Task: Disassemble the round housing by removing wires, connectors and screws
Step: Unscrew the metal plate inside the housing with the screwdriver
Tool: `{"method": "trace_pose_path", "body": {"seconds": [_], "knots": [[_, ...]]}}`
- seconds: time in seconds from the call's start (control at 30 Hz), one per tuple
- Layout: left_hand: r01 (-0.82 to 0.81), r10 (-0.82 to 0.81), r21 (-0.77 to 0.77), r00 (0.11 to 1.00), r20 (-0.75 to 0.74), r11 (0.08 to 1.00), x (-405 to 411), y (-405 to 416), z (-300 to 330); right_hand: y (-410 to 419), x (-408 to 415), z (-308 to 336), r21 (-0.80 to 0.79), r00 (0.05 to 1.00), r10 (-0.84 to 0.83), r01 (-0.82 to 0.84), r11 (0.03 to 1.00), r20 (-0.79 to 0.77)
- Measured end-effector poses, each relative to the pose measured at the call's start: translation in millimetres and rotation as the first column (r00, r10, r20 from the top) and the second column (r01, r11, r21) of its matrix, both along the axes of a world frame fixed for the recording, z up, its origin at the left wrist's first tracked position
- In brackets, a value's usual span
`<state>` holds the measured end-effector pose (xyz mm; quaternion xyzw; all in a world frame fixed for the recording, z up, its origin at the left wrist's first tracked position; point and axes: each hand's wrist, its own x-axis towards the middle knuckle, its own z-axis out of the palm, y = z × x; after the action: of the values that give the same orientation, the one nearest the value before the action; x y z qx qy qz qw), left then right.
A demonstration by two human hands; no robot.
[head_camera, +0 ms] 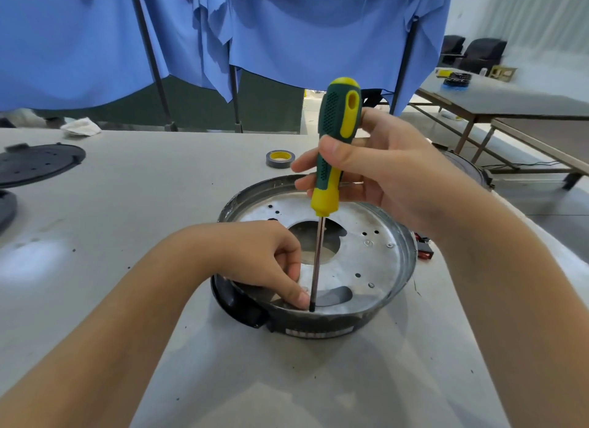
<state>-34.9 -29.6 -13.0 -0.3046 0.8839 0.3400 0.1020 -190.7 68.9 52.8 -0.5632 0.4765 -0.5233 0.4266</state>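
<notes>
The round metal housing (pixel 379 258) lies open side up on the table, with a silver inner plate, a large centre hole and a few small screws. My right hand (pixel 379 169) grips the green and yellow screwdriver (pixel 334 140) upright; its black tip stands at the plate's near rim. My left hand (pixel 267 262) reaches into the housing with curled fingers, its thumb and fingertips right beside the shaft near the tip. What the fingertips pinch is too small to tell.
A roll of grey tape (pixel 280 159) lies behind the housing. A black round cover (pixel 35 164) sits at the far left. A red and black part (pixel 424 249) lies right of the housing. Blue curtains hang behind the table (pixel 127 204).
</notes>
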Motion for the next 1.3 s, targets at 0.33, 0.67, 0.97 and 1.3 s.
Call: {"method": "trace_pose_path", "body": {"seconds": [0.33, 0.67, 0.97, 1.3], "knots": [[-0.004, 0.004, 0.011, 1.000, 0.014, 1.000, -0.2, -0.7, 0.5, -4.1, -3.5, -4.0, 0.035, 0.999, 0.013, -0.011, 0.999, -0.048], [-0.007, 0.007, 0.021, 1.000, -0.002, 1.000, 0.6, -1.6, -1.4, 2.3, -2.6, -1.3, -0.050, 0.983, -0.018, 0.009, 0.999, -0.182], [-0.003, 0.003, 0.006, 1.000, -0.021, 1.000, 0.7, -1.2, -3.2, 9.0, 3.0, 3.8, -0.161, 0.926, -0.013, -0.052, 0.986, -0.378], [-0.017, 0.016, 0.027, 1.000, 0.022, 0.999, 0.6, 1.2, 0.4, 9.1, -14.5, 1.9, -0.033, 0.949, 0.271, -0.280, 0.960, -0.164]]}}
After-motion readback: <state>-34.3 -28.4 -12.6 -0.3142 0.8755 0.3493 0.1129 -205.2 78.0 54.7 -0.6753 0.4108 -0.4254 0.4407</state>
